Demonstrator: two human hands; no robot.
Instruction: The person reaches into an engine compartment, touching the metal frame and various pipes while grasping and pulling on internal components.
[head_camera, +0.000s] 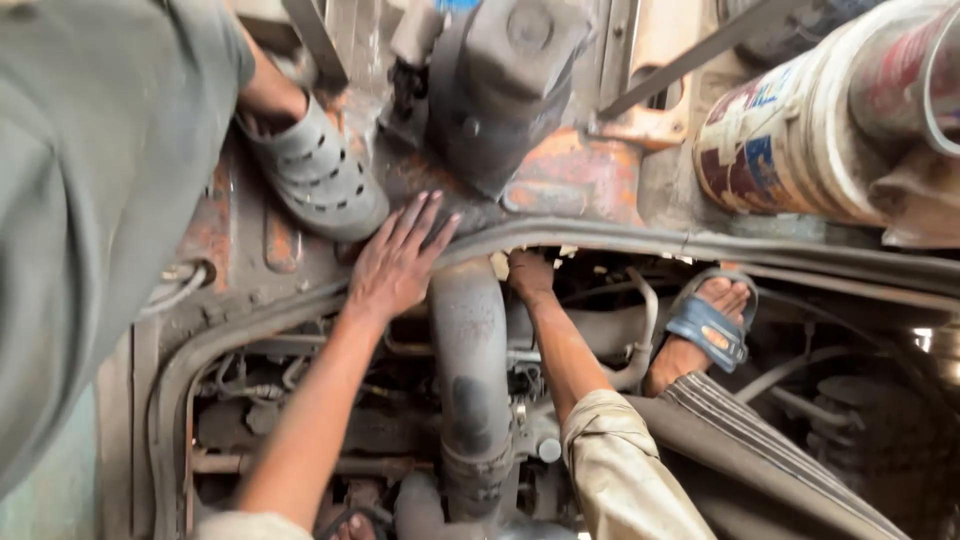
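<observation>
Overhead: left hand (395, 262) flat beside grey pipe (468, 370); right hand (530, 272) behind it.

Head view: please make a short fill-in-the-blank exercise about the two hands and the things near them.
1. The left hand lies flat, fingers spread, on the rim of the ____ metal floor.
2. The right hand reaches under the rim beside the thick grey ____.
3. Above the left hand stands a foot in a grey ____ with holes.
4. Right of the right hand, a foot wears a ____ sandal.

Missing words: rusty; pipe; clog; blue
</observation>
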